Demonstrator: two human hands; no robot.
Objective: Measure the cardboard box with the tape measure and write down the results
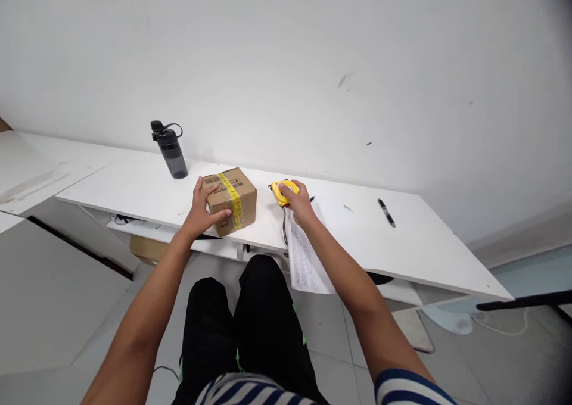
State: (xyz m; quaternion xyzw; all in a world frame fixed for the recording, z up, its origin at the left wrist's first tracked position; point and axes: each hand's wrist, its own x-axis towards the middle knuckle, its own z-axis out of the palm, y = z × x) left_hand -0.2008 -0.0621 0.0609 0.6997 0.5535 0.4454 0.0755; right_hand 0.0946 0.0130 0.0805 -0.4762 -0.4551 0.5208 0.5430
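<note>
A small cardboard box [246, 207] with yellow printed tape [233, 199] across it rests on the white desk. My left hand [202, 207] grips its left side, fingers over the top edge and thumb along the front. To the right of the box, my right hand [300, 203] is closed around a yellow tape measure [281, 194], just above the desk. A dark wrist strap [285, 226] dangles from it. No pulled-out blade can be made out. Under my right wrist lies a written sheet of paper [307, 262], hanging over the desk's front edge.
A dark water bottle [172, 152] stands behind and left of the box. A black pen [386, 212] lies to the right, and another pen tip [312, 199] shows beside my right hand. The wall closes off the narrow desk [353, 238] at the back. Shelves [210, 247] sit below.
</note>
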